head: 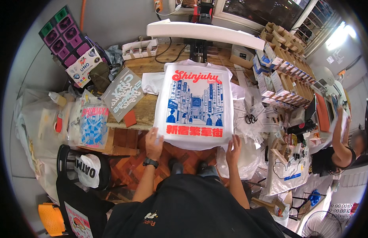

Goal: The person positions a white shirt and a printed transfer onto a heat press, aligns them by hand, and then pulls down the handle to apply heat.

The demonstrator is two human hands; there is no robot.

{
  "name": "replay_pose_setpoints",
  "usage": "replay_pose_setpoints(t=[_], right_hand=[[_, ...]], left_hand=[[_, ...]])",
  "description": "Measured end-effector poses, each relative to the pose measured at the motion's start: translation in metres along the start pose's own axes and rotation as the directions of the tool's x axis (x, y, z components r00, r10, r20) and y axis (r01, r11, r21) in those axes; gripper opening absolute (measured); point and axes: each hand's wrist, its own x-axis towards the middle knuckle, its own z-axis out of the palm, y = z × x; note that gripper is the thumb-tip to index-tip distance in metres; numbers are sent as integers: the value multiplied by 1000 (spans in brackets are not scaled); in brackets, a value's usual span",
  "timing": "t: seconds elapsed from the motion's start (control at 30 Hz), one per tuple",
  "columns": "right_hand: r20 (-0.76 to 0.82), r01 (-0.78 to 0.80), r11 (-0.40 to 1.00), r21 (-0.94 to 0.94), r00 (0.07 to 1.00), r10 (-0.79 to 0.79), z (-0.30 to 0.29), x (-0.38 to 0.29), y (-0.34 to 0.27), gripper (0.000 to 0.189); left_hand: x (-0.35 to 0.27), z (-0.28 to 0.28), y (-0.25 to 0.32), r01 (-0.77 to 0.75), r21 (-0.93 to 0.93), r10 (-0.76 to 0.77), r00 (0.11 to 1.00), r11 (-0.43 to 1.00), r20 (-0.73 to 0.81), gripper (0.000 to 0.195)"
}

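Note:
A white T-shirt (197, 104) lies spread out before me with its collar at the far side, its front bearing a red and blue printed street scene. My left hand (154, 142) is at the shirt's near left corner, its fingers at the edge of the cloth. At the near right corner, my right hand (233, 148) touches the hem with its fingers. Whether either hand pinches the cloth is hard to tell. Beyond the collar, a long white padded bar (204, 33) spans the space above the wooden table (136, 113).
Left of the shirt lie a printed transfer sheet (123, 93) and a red square (130, 119). Scissors (251, 119) rest on clear film at right, near stacked cardboard boxes (282, 83). A black chair (63, 166) stands at left. Another person (333, 157) holds white cloth at far right.

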Motion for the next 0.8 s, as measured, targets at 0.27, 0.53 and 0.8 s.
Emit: replay_pose_setpoints(t=[0.27,0.53,0.8], right_hand=[[639,-857,433,279,502,582,-15,11,81,49],[591,-742,328,585,667,453,-46,-9,110,18],[521,-737,404,542,672,527,-40,-6,100,16]], left_hand=[[-16,5,-112,897,-402,-630,421,183,652,47],[-51,-26,-138,738,-598,-548,654,313,521,30],[-55,-22,-149,708,-546,-575,695,447,431,28]])
